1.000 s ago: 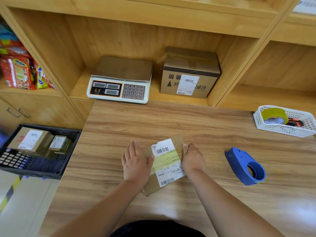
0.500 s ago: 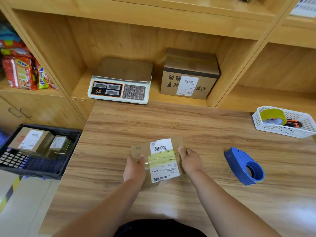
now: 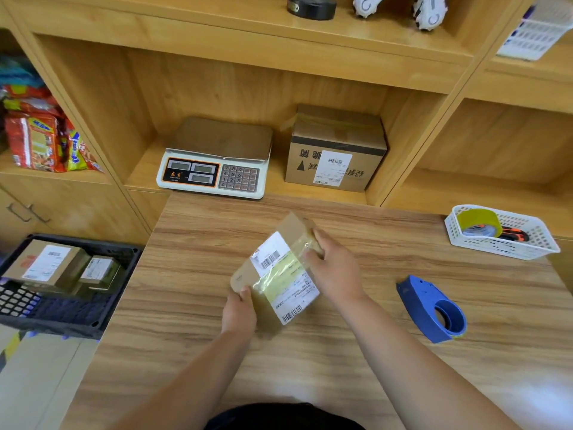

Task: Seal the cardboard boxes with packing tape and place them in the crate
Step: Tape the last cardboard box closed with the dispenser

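A small flat cardboard box (image 3: 279,274) with a white shipping label and a strip of clear tape is tilted above the middle of the wooden table (image 3: 198,283). My left hand (image 3: 238,313) grips its near left corner, thumb on top. My right hand (image 3: 333,270) holds its far right edge with curled fingers. A blue tape dispenser (image 3: 432,310) lies on the table to the right. The dark crate (image 3: 102,308) stands low at the left with two labelled boxes (image 3: 46,263) inside.
A weighing scale (image 3: 214,162) and a larger taped box (image 3: 336,150) sit in the shelf behind the table. A white basket (image 3: 533,246) with a tape roll rests at the right edge. Snack packets (image 3: 40,141) fill the left shelf.
The box was lying flat under both hands; now both hands have lifted and turned it, tilting it up and slightly away from me.
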`<state>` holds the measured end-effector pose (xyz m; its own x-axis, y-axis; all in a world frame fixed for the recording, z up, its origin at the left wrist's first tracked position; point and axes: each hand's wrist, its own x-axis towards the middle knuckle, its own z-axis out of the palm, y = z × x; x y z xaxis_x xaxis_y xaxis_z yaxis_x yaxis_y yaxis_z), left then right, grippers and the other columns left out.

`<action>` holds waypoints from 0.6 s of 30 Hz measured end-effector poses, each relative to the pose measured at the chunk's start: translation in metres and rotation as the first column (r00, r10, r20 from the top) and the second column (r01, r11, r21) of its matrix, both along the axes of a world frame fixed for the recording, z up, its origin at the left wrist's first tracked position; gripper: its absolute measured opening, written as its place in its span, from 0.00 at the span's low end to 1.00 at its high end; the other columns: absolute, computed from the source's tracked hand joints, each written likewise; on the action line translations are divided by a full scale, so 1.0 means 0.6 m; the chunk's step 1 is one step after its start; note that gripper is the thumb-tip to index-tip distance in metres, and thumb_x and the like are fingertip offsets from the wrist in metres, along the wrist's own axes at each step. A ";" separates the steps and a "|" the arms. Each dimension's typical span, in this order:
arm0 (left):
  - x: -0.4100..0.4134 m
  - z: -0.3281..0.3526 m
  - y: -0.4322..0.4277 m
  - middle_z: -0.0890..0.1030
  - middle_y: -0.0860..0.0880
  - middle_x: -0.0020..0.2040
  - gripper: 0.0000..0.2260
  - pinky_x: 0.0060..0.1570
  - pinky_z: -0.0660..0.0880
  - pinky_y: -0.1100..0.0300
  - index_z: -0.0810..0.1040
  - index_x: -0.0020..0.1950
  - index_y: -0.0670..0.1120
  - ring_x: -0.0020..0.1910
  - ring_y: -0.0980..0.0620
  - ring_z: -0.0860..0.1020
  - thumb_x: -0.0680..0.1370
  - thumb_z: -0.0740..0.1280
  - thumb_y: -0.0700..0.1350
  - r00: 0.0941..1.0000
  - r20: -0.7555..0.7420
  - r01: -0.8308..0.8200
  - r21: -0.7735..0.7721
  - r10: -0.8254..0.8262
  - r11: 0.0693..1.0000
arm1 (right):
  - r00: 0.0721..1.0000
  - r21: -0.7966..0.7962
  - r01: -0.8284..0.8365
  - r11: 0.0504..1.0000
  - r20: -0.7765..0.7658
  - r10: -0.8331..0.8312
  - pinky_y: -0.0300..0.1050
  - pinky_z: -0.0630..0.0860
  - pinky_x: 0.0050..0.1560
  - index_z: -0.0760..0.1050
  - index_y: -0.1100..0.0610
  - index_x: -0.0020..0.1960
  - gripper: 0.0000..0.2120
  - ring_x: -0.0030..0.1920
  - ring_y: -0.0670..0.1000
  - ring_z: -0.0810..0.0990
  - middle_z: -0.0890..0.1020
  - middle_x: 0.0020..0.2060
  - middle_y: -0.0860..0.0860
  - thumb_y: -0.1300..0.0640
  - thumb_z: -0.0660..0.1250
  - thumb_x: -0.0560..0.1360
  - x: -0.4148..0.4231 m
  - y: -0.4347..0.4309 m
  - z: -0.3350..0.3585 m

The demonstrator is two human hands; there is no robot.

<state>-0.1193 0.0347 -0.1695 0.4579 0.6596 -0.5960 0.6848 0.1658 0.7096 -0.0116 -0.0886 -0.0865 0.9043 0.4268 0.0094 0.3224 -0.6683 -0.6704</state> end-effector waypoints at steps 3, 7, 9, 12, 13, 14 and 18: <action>0.002 0.011 -0.002 0.73 0.40 0.59 0.16 0.50 0.68 0.54 0.64 0.65 0.38 0.56 0.42 0.73 0.81 0.58 0.44 0.995 0.068 -0.066 -0.072 0.071 0.995 | 0.990 -0.066 -0.071 0.995 0.115 0.078 0.43 0.64 0.69 0.65 0.49 0.73 0.24 0.71 0.44 0.64 0.67 0.72 0.45 0.51 0.63 0.77 -0.007 -0.003 0.002; 0.009 0.061 0.029 0.66 0.42 0.70 0.30 0.67 0.65 0.46 0.59 0.73 0.41 0.70 0.43 0.65 0.76 0.67 0.47 0.944 0.288 -0.176 0.028 0.160 0.984 | 0.971 0.035 -0.196 0.980 0.149 0.189 0.36 0.53 0.73 0.66 0.46 0.69 0.26 0.71 0.39 0.60 0.67 0.69 0.42 0.51 0.70 0.74 -0.029 -0.006 0.001; 0.008 0.095 0.047 0.58 0.49 0.75 0.30 0.70 0.61 0.44 0.58 0.75 0.52 0.73 0.48 0.60 0.76 0.67 0.52 0.896 0.438 -0.111 0.061 0.073 0.992 | 0.941 0.048 -0.293 0.955 0.190 0.279 0.34 0.50 0.73 0.66 0.46 0.67 0.27 0.70 0.38 0.61 0.67 0.66 0.39 0.52 0.73 0.71 -0.043 -0.005 -0.001; -0.002 0.137 0.073 0.51 0.64 0.73 0.31 0.69 0.55 0.46 0.59 0.72 0.64 0.74 0.54 0.51 0.71 0.68 0.59 0.815 0.460 0.197 0.351 -0.352 0.915 | 0.936 0.153 -0.345 0.926 0.127 0.328 0.41 0.56 0.73 0.71 0.49 0.67 0.28 0.70 0.38 0.63 0.68 0.67 0.39 0.51 0.74 0.70 -0.059 -0.005 -0.004; -0.003 0.145 0.083 0.49 0.67 0.72 0.35 0.69 0.51 0.47 0.57 0.72 0.64 0.75 0.57 0.46 0.68 0.68 0.62 0.771 0.371 0.296 0.509 -0.517 0.808 | 0.947 0.192 -0.322 0.927 0.082 0.311 0.41 0.57 0.73 0.71 0.48 0.68 0.28 0.71 0.38 0.62 0.67 0.69 0.38 0.49 0.74 0.69 -0.062 -0.006 -0.002; -0.003 0.150 0.092 0.48 0.68 0.73 0.38 0.69 0.47 0.48 0.56 0.73 0.63 0.74 0.60 0.40 0.66 0.67 0.64 0.721 0.238 0.387 0.641 -0.650 0.663 | 0.956 0.208 -0.293 0.933 0.045 0.290 0.41 0.57 0.72 0.70 0.46 0.69 0.30 0.72 0.39 0.60 0.65 0.70 0.37 0.47 0.74 0.68 -0.064 -0.006 0.000; 0.003 0.151 0.117 0.47 0.67 0.73 0.43 0.72 0.42 0.48 0.54 0.76 0.59 0.71 0.66 0.33 0.65 0.66 0.69 0.528 -0.039 0.645 0.669 -0.848 0.370 | 0.971 0.113 -0.228 0.967 -0.043 0.234 0.44 0.47 0.72 0.57 0.44 0.75 0.43 0.74 0.39 0.46 0.53 0.72 0.36 0.41 0.74 0.66 -0.067 -0.008 0.005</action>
